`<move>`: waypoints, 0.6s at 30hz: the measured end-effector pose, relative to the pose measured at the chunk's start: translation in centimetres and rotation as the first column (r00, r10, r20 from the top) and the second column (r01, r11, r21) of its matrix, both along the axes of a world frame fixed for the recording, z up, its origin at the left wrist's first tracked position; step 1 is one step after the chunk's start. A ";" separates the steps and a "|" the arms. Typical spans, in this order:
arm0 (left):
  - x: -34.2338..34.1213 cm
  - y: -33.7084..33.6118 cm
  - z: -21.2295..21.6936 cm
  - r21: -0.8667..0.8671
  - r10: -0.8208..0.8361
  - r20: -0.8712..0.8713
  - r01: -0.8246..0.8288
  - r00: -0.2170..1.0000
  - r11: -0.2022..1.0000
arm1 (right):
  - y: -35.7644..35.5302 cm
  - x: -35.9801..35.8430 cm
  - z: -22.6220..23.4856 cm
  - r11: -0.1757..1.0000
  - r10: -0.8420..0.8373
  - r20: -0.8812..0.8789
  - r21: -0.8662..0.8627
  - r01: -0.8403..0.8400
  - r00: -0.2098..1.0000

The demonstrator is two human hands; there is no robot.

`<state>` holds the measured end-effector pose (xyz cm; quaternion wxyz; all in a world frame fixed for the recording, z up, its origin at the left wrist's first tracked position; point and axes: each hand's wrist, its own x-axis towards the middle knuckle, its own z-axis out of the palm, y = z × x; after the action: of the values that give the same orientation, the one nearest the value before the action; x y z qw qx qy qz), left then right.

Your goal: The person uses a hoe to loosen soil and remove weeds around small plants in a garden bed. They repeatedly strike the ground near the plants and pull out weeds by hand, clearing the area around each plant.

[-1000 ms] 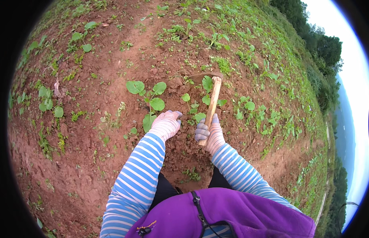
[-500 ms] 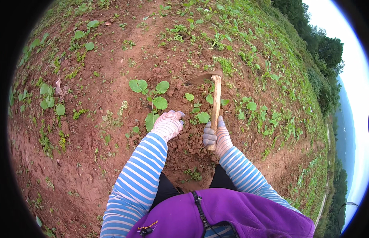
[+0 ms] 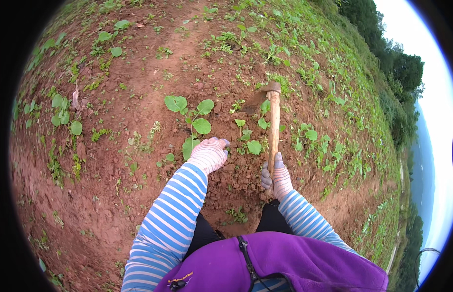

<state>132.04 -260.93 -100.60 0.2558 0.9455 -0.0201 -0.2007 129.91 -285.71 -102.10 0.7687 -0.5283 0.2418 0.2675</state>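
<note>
My right hand [image 3: 275, 178], in a glove with grey fingertips, is wrapped round the lower part of a short wooden handle of a hoe [image 3: 274, 127]. At the far end, the soil-coloured blade [image 3: 257, 100] points left and down over loose soil; whether it touches the ground I cannot tell. My gloved left hand [image 3: 210, 154] is low over the dirt with fingers curled; the palm side is hidden, so anything held there does not show. Just beyond it stands a broad-leaved seedling [image 3: 192, 121], one leaf beside the wrist. Smaller seedlings [image 3: 248, 138] grow between my hands.
Reddish-brown soil [image 3: 114, 194] slopes around me with scattered weeds [image 3: 146, 138]. More leafy plants [image 3: 62, 117] grow at left, and a dense green patch [image 3: 329, 141] spreads at right. Dark trees [image 3: 404, 65] stand at the far right. Crumbled soil [image 3: 236, 192] lies near my legs.
My right hand has drawn the hoe slightly rightward and nearer to me, and its blade shows at a different angle. The left hand stays almost in place. The view has shifted slightly.
</note>
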 end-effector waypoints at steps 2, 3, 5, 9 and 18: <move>-0.1 -0.1 0.1 -0.037 0.010 -0.051 -0.011 0.999 0.999 | 1.5 3.2 -0.4 0.995 0.001 0.101 -0.102 0.009 0.995; 0.0 0.0 0.2 -0.043 0.033 -0.071 -0.036 0.997 0.998 | 2.1 4.6 -0.6 0.998 0.004 0.161 -0.056 0.005 0.987; -0.2 0.0 0.4 0.001 0.017 -0.031 -0.017 0.999 1.000 | 3.3 7.6 -1.0 0.998 -0.054 0.256 -0.005 0.057 0.965; -0.4 0.1 0.7 0.003 0.019 -0.023 -0.019 1.000 1.000 | 4.0 11.3 0.2 0.994 -0.093 0.241 0.076 0.076 0.966; -0.1 0.0 0.2 0.038 0.043 -0.089 -0.039 0.995 0.998 | 5.9 2.6 -0.6 0.975 -0.006 -0.107 0.222 0.030 0.994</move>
<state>131.90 -260.89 -100.41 0.2432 0.9402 0.0144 -0.2379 132.51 -279.83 -102.66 0.8116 -0.4215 0.2553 0.3137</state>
